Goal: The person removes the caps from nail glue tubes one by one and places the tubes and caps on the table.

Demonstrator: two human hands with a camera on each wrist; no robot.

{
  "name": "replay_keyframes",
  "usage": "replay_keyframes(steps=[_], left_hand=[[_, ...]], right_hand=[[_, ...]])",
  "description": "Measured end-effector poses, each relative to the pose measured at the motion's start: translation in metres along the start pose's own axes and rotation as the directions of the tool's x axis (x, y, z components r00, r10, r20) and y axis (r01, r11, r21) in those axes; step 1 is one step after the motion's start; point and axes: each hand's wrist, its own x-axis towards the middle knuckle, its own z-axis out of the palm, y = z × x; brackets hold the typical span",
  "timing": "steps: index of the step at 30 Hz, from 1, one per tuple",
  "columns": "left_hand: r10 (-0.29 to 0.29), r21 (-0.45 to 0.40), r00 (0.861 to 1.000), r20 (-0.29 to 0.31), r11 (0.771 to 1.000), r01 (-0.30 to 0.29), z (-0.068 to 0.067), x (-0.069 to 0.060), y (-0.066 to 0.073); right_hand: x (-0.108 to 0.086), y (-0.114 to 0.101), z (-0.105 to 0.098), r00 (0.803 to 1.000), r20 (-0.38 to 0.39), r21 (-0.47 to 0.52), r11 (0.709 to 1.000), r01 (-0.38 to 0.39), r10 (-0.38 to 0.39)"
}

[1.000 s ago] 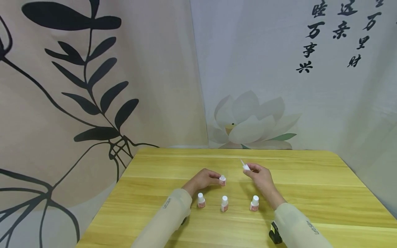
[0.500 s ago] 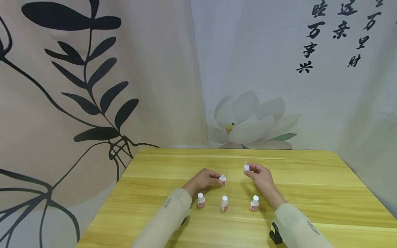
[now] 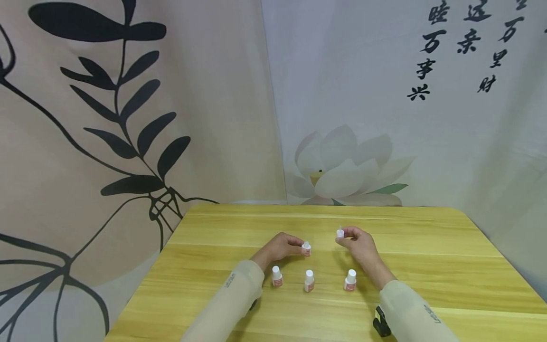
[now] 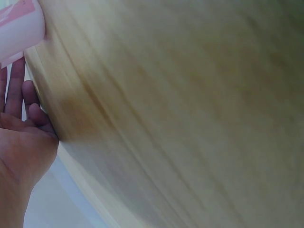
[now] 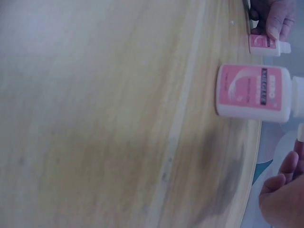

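In the head view, my left hand point(image 3: 279, 248) pinches a small pink-labelled white bottle point(image 3: 306, 249) that stands upright, its tall cap off. To its right and raised above the table, my right hand point(image 3: 359, 243) holds a white cap point(image 3: 340, 233) between thumb and fingers, with a thin tip pointing up. The right wrist view shows the left hand point(image 5: 275, 18) on its bottle point(image 5: 264, 44), and part of the right hand point(image 5: 285, 194) at the edge. In the left wrist view, the left hand point(image 4: 23, 137) appears below a pink-labelled bottle point(image 4: 21, 31).
Three capped bottles stand nearer the person on the wooden table point(image 3: 427, 266): left point(image 3: 277, 276), middle point(image 3: 309, 281) and right point(image 3: 350, 280). A black object point(image 3: 381, 323) shows beside the right sleeve. A printed curtain point(image 3: 231, 104) hangs behind the table.
The cap in my right hand has turned from leaning left to upright, shifting slightly right. My left hand and its bottle have stayed in place.
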Motion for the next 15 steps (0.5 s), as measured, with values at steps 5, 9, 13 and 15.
replay_keyframes(steps=[5, 9, 13, 15], left_hand=[[0.005, 0.003, 1.0, -0.004, 1.0, -0.005, 0.0, -0.002, 0.001], [0.001, -0.001, 1.0, -0.004, 1.0, -0.001, 0.0, -0.001, 0.0], [0.001, -0.008, 1.0, -0.004, 1.0, -0.001, 0.0, 0.0, 0.0], [0.002, -0.009, 1.0, -0.005, 1.0, -0.002, 0.0, -0.001, 0.0]], right_hand=[[-0.001, 0.003, -0.003, 1.0, 0.007, -0.075, 0.997, 0.011, -0.011], [-0.001, 0.009, -0.006, 1.0, 0.011, -0.128, 0.992, 0.013, -0.012], [-0.001, 0.014, -0.009, 1.0, 0.026, -0.139, 0.99, 0.01, -0.007], [-0.002, 0.015, -0.01, 0.999, 0.039, -0.146, 0.989, 0.006, 0.0]])
